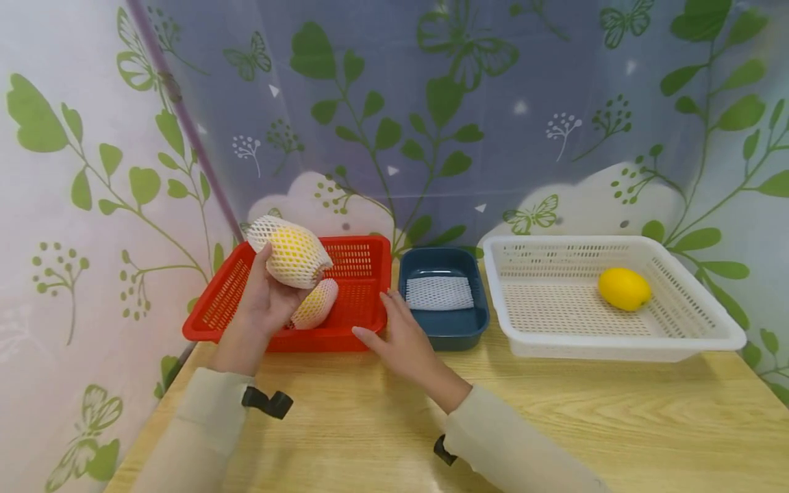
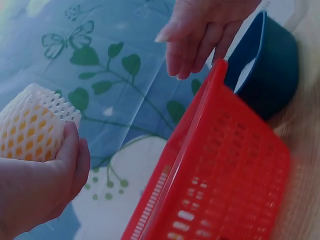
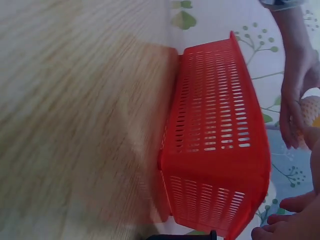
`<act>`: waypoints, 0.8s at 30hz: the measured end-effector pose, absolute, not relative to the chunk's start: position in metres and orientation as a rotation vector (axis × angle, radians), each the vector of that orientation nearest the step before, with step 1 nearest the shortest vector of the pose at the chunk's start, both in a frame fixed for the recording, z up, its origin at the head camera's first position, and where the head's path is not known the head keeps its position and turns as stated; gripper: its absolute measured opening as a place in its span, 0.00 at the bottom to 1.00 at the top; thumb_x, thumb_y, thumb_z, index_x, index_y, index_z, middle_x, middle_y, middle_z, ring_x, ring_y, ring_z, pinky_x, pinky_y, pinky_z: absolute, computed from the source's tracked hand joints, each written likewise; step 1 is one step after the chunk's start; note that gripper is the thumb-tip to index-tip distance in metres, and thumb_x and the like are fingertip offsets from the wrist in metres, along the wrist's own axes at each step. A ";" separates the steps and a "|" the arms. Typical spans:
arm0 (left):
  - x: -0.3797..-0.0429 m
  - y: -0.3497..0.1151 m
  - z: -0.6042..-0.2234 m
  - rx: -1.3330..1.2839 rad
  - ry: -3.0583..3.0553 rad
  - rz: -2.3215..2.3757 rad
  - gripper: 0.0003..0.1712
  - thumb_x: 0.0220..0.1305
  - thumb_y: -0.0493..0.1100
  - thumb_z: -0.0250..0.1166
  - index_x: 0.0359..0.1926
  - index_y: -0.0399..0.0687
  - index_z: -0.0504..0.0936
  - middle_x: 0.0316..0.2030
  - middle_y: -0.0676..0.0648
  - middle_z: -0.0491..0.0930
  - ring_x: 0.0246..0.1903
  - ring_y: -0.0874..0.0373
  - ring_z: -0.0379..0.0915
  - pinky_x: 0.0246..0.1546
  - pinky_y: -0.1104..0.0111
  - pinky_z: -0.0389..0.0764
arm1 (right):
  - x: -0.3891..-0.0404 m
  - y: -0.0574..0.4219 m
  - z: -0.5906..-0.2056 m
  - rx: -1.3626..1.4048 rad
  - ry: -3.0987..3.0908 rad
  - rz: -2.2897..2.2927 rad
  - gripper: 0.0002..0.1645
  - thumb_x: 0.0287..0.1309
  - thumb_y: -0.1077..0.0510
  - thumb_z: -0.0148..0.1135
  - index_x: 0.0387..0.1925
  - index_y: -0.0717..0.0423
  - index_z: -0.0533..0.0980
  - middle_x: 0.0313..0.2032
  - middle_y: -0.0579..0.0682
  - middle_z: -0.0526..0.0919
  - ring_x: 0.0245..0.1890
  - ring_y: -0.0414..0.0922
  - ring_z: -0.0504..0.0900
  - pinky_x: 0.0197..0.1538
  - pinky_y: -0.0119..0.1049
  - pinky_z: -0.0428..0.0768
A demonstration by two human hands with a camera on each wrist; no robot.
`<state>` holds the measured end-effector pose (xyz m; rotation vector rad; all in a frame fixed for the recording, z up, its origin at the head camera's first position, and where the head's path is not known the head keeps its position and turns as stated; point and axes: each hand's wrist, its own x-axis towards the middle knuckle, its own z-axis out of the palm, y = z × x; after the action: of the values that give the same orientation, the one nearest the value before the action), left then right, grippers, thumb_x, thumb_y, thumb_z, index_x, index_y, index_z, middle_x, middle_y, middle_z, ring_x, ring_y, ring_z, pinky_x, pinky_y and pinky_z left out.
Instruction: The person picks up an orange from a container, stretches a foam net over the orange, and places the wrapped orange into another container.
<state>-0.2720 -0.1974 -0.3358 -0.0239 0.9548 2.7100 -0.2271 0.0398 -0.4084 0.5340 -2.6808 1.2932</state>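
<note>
My left hand [image 1: 268,301] holds a yellow oval fruit [image 1: 290,253] in a white foam net, raised above the left part of the red basket [image 1: 327,342]. In the left wrist view the fingers wrap round the netted fruit [image 2: 30,130] from below. A second netted fruit [image 1: 317,305] lies inside the red basket, partly hidden by the left hand. At that basket's right front corner is my right hand [image 1: 407,342], its fingers loosely extended and holding nothing. Whether it touches the rim, I cannot tell.
A dark blue tray [image 1: 456,337] stands right of the red basket, with a flat white foam net [image 1: 439,293] inside. Further right, a white basket [image 1: 616,342] contains a bare yellow fruit [image 1: 622,289]. A patterned curtain [image 1: 382,103] hangs behind the wooden table [image 1: 345,418].
</note>
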 end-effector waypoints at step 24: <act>-0.357 -0.249 -0.317 -0.092 3.080 0.992 0.56 0.58 0.58 0.66 0.72 0.33 0.46 0.59 0.26 0.64 0.55 0.31 0.65 0.54 0.41 0.72 | -0.238 0.018 -0.400 0.494 -3.014 0.524 0.52 0.64 0.31 0.49 0.71 0.67 0.55 0.73 0.60 0.53 0.73 0.54 0.52 0.72 0.44 0.56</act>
<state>-0.3567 -0.2487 -0.3173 -0.0925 3.0804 0.9921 -0.2381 0.0177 -0.4003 0.4945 -3.0142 0.5243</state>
